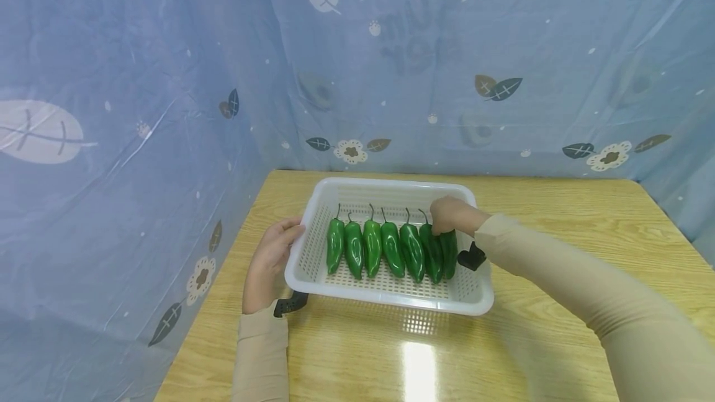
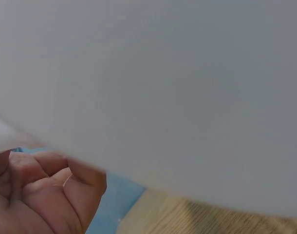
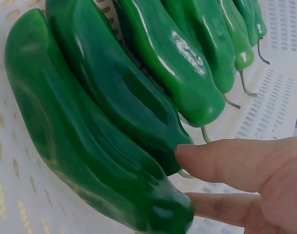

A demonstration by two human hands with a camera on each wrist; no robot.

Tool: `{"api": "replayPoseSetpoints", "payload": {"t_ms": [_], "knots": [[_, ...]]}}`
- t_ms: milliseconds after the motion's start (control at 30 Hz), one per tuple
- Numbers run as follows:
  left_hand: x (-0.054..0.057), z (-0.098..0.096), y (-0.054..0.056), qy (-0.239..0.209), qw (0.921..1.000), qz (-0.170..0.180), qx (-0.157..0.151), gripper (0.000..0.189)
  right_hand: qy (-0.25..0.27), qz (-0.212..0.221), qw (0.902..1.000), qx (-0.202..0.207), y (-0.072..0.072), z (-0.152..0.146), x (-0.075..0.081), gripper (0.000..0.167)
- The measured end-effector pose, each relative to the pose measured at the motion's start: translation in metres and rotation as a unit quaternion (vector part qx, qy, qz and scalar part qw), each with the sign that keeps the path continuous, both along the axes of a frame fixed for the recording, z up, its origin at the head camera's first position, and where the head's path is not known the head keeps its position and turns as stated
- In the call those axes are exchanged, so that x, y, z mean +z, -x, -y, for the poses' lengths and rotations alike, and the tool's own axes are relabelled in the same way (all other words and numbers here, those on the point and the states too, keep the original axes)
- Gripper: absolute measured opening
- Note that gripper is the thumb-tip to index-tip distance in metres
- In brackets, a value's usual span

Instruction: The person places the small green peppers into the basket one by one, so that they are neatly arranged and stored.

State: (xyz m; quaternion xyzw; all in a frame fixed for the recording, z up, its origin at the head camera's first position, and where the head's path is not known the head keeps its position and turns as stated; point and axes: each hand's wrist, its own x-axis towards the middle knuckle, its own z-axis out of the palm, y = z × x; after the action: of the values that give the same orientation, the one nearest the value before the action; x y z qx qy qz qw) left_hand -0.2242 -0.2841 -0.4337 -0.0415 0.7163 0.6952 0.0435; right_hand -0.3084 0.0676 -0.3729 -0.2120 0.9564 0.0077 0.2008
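Observation:
Several glossy green chili peppers (image 1: 389, 248) lie side by side in a white perforated plastic basket (image 1: 385, 298), most of their stems pointing to its far side. My left hand (image 1: 275, 248) holds the basket's left rim; in the left wrist view the basket's pale wall fills most of the picture, with the fingers beneath its edge. My right hand (image 1: 451, 214) reaches down into the basket's right end. In the right wrist view its thumb (image 3: 221, 158) is at the stem end of the second pepper (image 3: 124, 92). Another finger is at the end of the rightmost pepper (image 3: 85, 131).
The basket is on a wood-grain table (image 1: 564, 228), tilted slightly in the head view. A blue patterned sheet (image 1: 391, 79) hangs behind the table and along its left side. Dark straps show at both wrists. Light glares on the tabletop in front of the basket.

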Motion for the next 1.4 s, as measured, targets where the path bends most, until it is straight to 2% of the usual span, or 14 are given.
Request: {"api": "replayPoseSetpoints", "payload": {"t_ms": [200,467,633,933,1033,1133,1167,1267,1400], "knots": [[0.0,0.001,0.0,0.002,1.0,-0.004,-0.006,0.042,-0.005,-0.003,1.0,0.001,0.001,-0.002,0.008,0.028],[-0.001,0.001,0.0,0.004,1.0,0.001,0.001,0.041,0.011,0.001,0.9999,-0.002,0.001,-0.005,0.011,0.024],[-0.001,-0.002,-0.003,0.01,0.9999,-0.004,-0.004,0.042,0.018,0.0,0.9998,0.003,0.0,-0.008,0.014,0.032],[0.001,0.002,-0.007,0.009,0.9993,-0.017,-0.031,0.044,0.103,-0.007,0.9945,0.021,0.001,-0.017,0.024,0.045],[0.003,0.004,-0.01,0.022,0.9988,-0.02,-0.04,0.044,0.111,-0.005,0.9936,0.02,0.0,-0.019,0.029,0.041],[0.005,0.005,-0.011,0.038,0.998,-0.023,-0.044,0.044,0.118,-0.015,0.9927,0.017,-0.004,-0.022,0.032,0.026],[0.005,0.006,-0.011,0.043,0.9976,-0.025,-0.048,0.044,0.12,-0.018,0.9925,0.016,-0.005,-0.023,0.033,0.026],[0.006,0.007,-0.012,0.054,0.9966,-0.03,-0.055,0.044,0.131,-0.026,0.991,0.013,-0.009,-0.028,0.034,0.041],[0.01,0.007,-0.014,0.075,0.9953,-0.025,-0.055,0.044,0.153,-0.033,0.9875,0.015,-0.014,-0.035,0.033,0.043]]}}
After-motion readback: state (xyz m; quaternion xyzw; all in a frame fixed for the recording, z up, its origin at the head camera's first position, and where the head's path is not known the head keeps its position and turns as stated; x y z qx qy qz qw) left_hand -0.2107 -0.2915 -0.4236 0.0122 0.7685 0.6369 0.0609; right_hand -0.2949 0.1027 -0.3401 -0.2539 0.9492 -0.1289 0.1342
